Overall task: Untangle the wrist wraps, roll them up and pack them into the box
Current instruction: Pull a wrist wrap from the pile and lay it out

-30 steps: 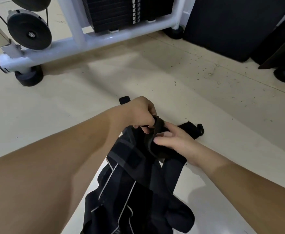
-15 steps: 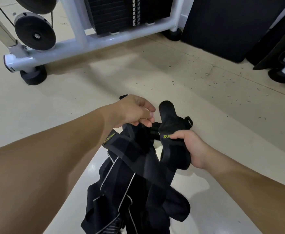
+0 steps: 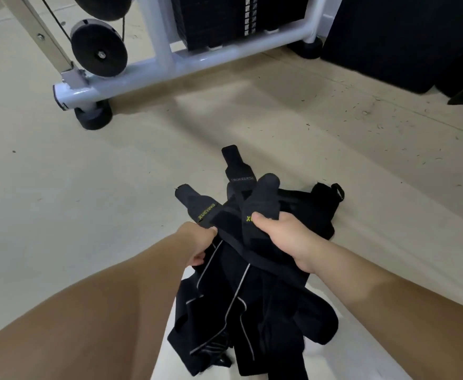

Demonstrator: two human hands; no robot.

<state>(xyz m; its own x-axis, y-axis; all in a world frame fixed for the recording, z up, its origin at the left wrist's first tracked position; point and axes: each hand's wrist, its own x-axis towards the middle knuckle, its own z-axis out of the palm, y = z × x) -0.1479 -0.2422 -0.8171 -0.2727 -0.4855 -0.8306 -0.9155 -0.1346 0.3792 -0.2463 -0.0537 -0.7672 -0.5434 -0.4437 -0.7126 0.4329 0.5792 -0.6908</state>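
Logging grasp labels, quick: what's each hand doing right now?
Left hand: closed, gripping the XUEYING-labelled wrist wrap.
Right hand: closed, gripping the round-tipped wrist wrap.

Left grip [image 3: 197, 244] and right grip [image 3: 286, 237] curled, seemingly clenched.

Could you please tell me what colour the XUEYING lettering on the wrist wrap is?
Yellow-green lettering on the black wrist wrap, best in the head view.
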